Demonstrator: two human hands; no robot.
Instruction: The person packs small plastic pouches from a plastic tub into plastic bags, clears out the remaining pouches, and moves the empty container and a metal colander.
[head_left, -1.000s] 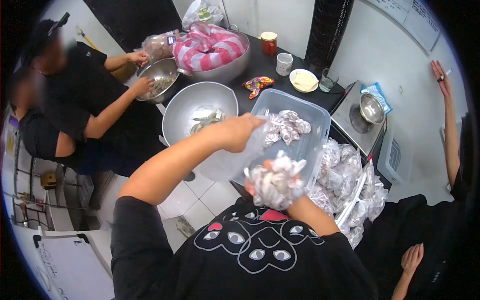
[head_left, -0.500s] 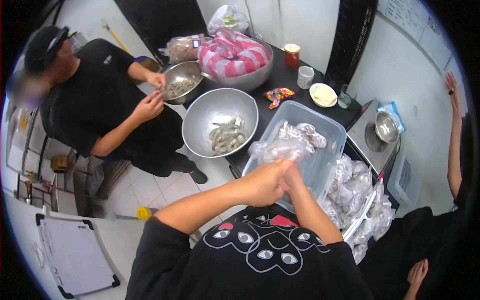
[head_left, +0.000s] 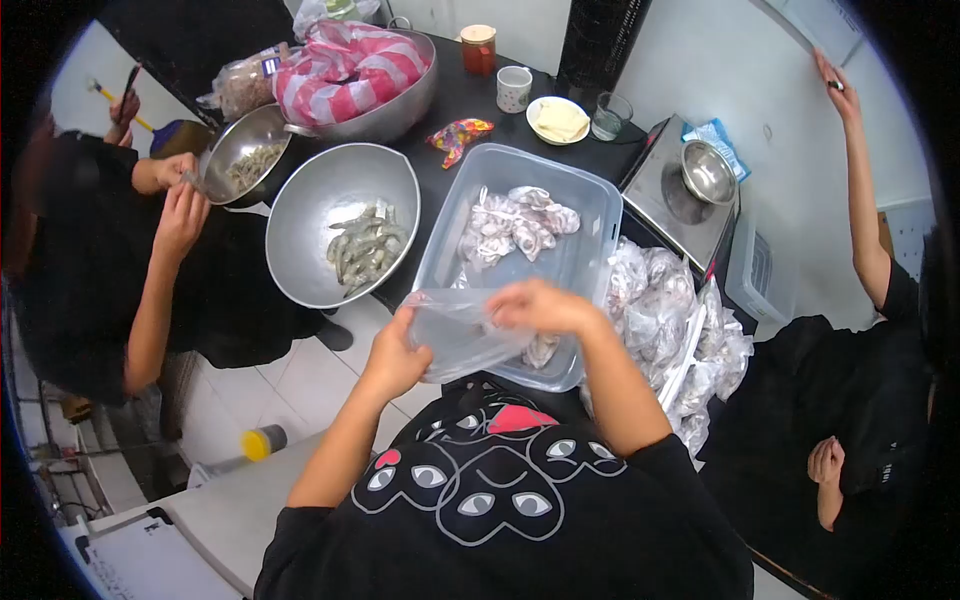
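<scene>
1) The left hand (head_left: 396, 352) now pinches a clear bag (head_left: 455, 335), flat and seemingly empty; the right hand (head_left: 545, 305) is blurred at its 2 o'clock edge, grip impossible to tell
2) Likely one bag is finished and another started
3) Half a second earlier, both hands clenched together at a filled bag
4) Bagged bundles (head_left: 515, 232) lie in the tub (head_left: 588, 222), at the clear bag's 1 o'clock

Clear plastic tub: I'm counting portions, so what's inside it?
Filled plastic bags lie toward the far end of the tub; what looks like another shows near the close end. The right hand and the clear bag in the left hand hide whatever lies beneath them.
</scene>
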